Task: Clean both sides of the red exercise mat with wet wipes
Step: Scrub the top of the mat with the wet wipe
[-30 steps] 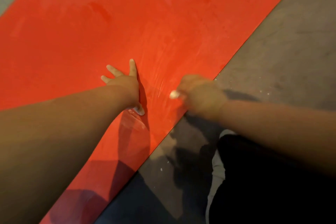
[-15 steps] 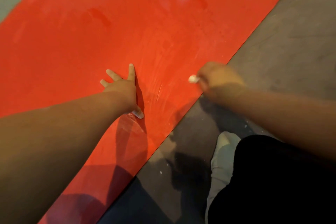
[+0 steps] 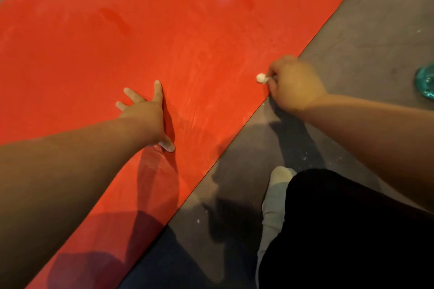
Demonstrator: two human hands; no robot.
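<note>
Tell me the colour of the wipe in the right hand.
White; the wipe shows best in the head view.

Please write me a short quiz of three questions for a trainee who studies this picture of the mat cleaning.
1. True or false: the left hand rests flat on the red mat with its fingers spread.
2. Where is the right hand?
A) in the middle of the mat
B) at the mat's edge, beside the grey floor
C) in the air, touching nothing
3. What does the right hand hold in its fingers?

Key: 1 true; 2 B; 3 a small balled-up white wipe.
</note>
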